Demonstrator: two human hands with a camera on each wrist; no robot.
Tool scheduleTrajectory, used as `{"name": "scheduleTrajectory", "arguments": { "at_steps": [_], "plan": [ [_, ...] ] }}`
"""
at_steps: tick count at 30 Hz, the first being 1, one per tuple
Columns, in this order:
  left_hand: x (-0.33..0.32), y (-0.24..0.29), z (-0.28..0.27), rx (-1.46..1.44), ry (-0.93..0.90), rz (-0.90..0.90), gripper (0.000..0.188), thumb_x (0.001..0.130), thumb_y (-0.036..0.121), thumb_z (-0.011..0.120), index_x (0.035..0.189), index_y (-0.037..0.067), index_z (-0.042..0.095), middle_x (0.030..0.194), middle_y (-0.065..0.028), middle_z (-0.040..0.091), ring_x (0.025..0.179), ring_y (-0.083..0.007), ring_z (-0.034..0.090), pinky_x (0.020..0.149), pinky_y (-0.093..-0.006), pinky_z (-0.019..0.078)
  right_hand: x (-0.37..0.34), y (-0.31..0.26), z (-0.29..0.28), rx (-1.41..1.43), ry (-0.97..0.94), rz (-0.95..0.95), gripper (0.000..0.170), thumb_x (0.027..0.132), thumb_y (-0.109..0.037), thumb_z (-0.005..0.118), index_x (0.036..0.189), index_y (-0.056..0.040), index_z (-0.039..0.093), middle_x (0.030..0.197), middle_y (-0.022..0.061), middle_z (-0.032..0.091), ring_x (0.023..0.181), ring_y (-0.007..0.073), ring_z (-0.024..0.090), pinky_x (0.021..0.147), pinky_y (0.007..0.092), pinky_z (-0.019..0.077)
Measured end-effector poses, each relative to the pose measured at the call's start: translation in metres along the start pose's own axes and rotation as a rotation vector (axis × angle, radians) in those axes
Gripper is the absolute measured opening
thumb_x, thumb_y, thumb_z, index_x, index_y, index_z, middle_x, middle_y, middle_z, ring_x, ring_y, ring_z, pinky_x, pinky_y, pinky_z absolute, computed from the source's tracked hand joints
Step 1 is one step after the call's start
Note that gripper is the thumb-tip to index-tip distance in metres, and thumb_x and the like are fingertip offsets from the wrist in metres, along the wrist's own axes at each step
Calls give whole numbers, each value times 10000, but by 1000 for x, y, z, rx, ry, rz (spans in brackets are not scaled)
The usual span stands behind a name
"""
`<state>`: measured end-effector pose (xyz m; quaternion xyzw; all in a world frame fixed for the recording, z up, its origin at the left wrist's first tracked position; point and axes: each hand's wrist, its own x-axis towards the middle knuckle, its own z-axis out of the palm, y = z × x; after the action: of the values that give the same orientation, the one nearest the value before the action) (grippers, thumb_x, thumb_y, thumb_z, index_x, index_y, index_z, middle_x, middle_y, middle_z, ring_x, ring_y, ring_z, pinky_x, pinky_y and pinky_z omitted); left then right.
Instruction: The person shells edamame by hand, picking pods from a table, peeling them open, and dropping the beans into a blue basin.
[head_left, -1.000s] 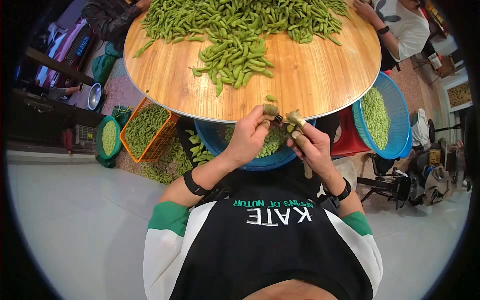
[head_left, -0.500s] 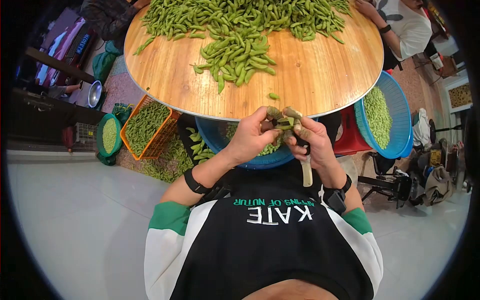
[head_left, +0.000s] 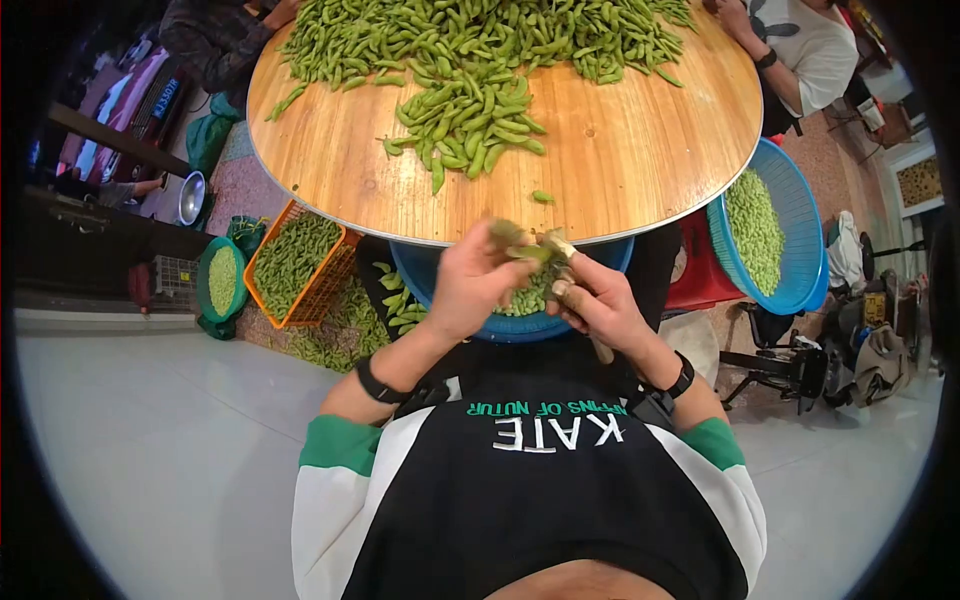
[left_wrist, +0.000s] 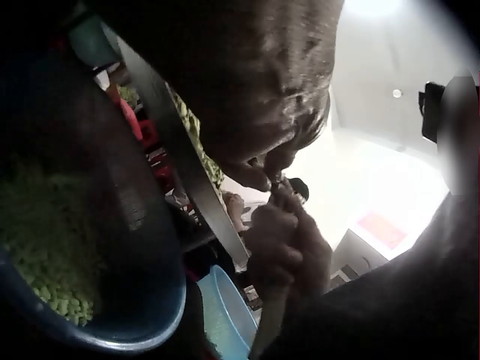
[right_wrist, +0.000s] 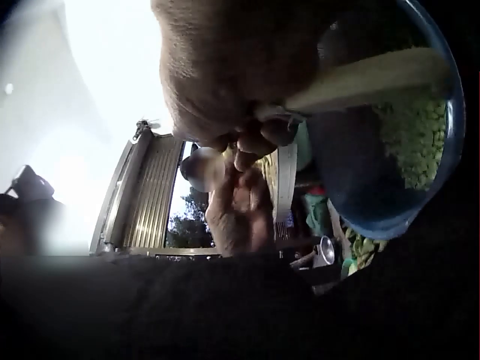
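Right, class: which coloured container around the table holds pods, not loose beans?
The orange crate at left: its pods set it apart; the green basin, central blue basin and right-hand blue basin show loose beans.

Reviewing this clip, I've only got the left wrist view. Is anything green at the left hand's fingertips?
Observer: Yes, the head view shows a green pod at the fingertips of the left hand, though blurred.
Operator: And what stands beside the table, on the person's left?
Observer: In the head view, an orange crate filled with unshelled beans.
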<state>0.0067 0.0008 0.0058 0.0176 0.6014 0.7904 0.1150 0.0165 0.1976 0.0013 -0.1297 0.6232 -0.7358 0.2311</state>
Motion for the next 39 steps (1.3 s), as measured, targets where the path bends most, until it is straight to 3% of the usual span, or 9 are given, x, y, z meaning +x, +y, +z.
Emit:
{"name": "scheduleTrajectory", "arguments": {
  "at_steps": [2, 4, 6, 13, 23, 25, 26, 28, 39],
  "plan": [
    [-13, 31, -19, 450, 5, 104, 76, 820, 27, 666, 820, -1, 596, 686, -35, 601, 600, -98, 558, 523, -233, 442, -4, -4, -5, 28, 35, 5, 440, 944, -58, 478, 1381, -37, 428, 748, 13, 574, 505, 26, 422, 439, 165, 341],
    [-27, 57, -49, 1161, -129, 348, 99, 788, 93, 655, 822, 13, 609, 729, -191, 603, 662, -308, 624, 600, -387, 494, -9, -3, -20, -27, 127, 85, 411, 951, -72, 479, 1361, -39, 465, 752, -3, 571, 509, 19, 415, 454, 156, 344],
    [-44, 74, -62, 1670, -169, 129, 117, 791, 120, 653, 848, 26, 614, 741, -174, 592, 730, -353, 611, 644, -432, 501, -10, -1, -28, 19, 192, 101, 368, 960, -88, 478, 1320, -15, 492, 741, -6, 568, 512, 17, 415, 444, 161, 336],
    [41, 42, -5, 1132, -105, 648, 124, 814, 79, 638, 910, 16, 589, 761, -156, 556, 740, -354, 586, 646, -416, 479, 3, -1, -19, -25, 213, 30, 299, 971, -110, 473, 1249, -13, 525, 737, -1, 575, 527, 16, 428, 449, 165, 342],
    [75, 0, 7, 1269, -37, 711, 142, 800, 43, 646, 928, 12, 592, 734, -144, 554, 688, -296, 596, 598, -375, 480, -4, 8, -31, 71, 276, 14, 304, 980, -128, 472, 1262, -22, 512, 740, 3, 581, 516, 18, 430, 439, 165, 343],
    [62, 16, 14, 703, -57, 254, 142, 782, -16, 659, 907, 4, 594, 779, -93, 607, 709, -180, 624, 594, -289, 490, 0, 8, -29, 113, 265, 13, 308, 980, -130, 472, 1267, -22, 507, 745, 3, 581, 512, 20, 429, 438, 166, 343],
    [58, 14, 14, 705, -63, 254, 142, 782, -16, 659, 907, 4, 594, 779, -93, 607, 709, -180, 624, 594, -289, 490, 2, 7, -25, 149, 249, 1, 306, 981, -130, 469, 1264, -19, 506, 752, 4, 582, 504, 21, 429, 435, 166, 345],
    [53, 11, 13, 99, -123, -13, 156, 769, -60, 667, 891, 3, 593, 837, -67, 637, 750, -118, 622, 612, -235, 494, 7, 5, -20, 181, 234, -15, 304, 983, -130, 466, 1261, -16, 505, 760, 5, 584, 497, 22, 429, 432, 167, 346],
    [39, 11, 20, -67, -137, -124, 107, 801, -52, 649, 893, -27, 599, 793, -77, 651, 638, -126, 610, 550, -223, 466, 8, 9, -12, 149, 96, -115, 222, 991, -135, 452, 1144, -1, 540, 779, 0, 578, 527, 27, 446, 437, 169, 347]
  ]
}}
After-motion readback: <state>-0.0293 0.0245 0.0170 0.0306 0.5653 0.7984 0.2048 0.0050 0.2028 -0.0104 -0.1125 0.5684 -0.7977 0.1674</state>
